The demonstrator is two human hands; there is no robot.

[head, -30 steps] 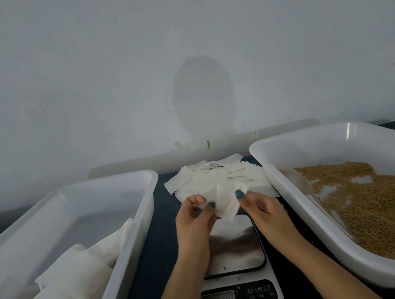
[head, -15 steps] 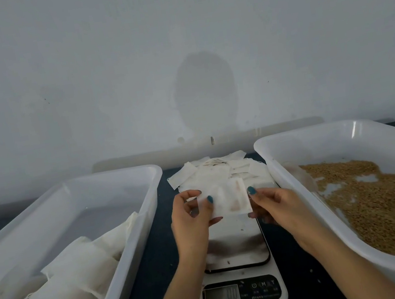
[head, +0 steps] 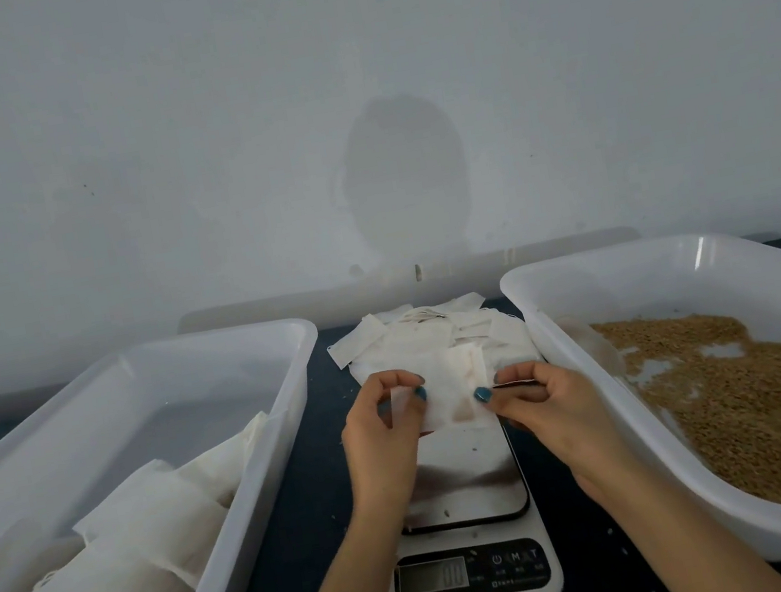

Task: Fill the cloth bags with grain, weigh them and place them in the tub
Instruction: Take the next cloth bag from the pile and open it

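Cloth bag (head: 452, 391): empty and flat, held in the air above the far end of the scale plate, just in front of the pile of spare bags (head: 427, 333).
Left hand (head: 381, 443): pinches the bag's left edge, thumb on the front, fingers curled behind.
Right hand (head: 551, 406): pinches the right edge, thumb on the cloth. Thin dark line beside the thumb, perhaps a drawstring or the mouth; too small to tell.
Scale (head: 462, 489): between the two tubs, plate bare but for a stray grain or two, display (head: 433, 576) lit, digits too small to read surely.
Grain (head: 752, 397): loose in the right tub (head: 627, 252), with bare patches near the far end.
Left tub (head: 210, 335): holds filled bags (head: 126, 547) heaped at its near end.
Step in hand: probably finding and opening the mouth; no grain in the bag yet.
Risk, mouth: layers of thin cloth may cling, so a pinch through both sides would keep it closed.
Risk, spill: filling over the scale or the dark table (head: 314, 538) would scatter grain onto the plate and spoil the reading; better done over the right tub.
Risk, grip: a light two-point pinch may slip once weight goes in.
Change from a second ago: then dangling corner-down, just off the pile; now turned square and spread flat between both thumbs, hands a little farther apart, scale and tubs as they were.
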